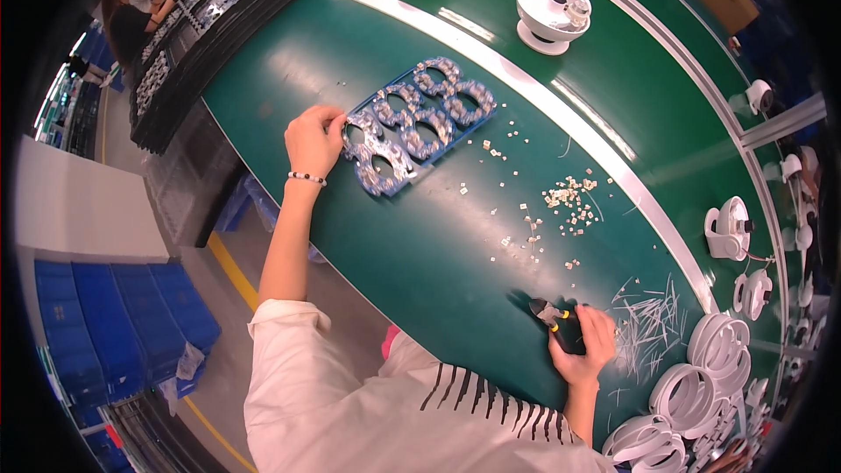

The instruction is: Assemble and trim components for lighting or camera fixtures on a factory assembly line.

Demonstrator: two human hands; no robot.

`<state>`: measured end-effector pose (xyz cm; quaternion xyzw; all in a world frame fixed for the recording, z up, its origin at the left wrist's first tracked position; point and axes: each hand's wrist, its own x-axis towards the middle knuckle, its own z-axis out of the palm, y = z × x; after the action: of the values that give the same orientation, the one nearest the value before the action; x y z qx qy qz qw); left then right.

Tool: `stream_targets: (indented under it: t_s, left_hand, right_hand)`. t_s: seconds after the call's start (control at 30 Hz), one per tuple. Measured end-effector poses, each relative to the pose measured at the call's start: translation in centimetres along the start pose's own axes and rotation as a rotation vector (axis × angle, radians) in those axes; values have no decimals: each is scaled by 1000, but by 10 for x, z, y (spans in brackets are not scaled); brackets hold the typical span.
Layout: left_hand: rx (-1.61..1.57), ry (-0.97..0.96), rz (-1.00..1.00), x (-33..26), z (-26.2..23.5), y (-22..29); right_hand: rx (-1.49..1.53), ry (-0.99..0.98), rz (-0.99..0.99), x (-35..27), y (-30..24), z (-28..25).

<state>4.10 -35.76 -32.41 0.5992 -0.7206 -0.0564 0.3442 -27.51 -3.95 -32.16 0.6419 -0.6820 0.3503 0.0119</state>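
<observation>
My left hand (314, 142) pinches the left edge of a blue circuit board panel (419, 123), thumb and finger together at its corner. The panel carries several ring shapes with large round holes, and its small parts are smeared by motion. Nearer to me on the right, my right hand (585, 346) is closed around the handles of small cutting pliers (550, 312). The pliers have a dark head and black grips with yellow bands, and their jaws point away to the left. Small pale connector pieces (569, 201) lie scattered on the green tabletop (420, 254) between panel and pliers.
Cut white strips (648, 324) lie right of my right hand, beside stacked white rings (683, 398). White round-based lamp housings (554, 17) stand beyond the pale rail (604, 123). Black trays (210, 26) of parts are stacked at the far left, near another person (130, 17).
</observation>
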Motion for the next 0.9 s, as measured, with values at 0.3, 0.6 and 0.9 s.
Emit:
stream_targets:
  t_s: [0.3,0.6,0.9]
  left_hand:
    - [-4,100,203,-10,11,7]
    - [-27,141,178,-7,15,9]
    - [-20,-17,-49,0,9,14]
  right_hand:
    - [27,14,-2,2,-2,-2]
    - [34,23,-3,3,1,-1]
    - [48,14,14,1,2,-1]
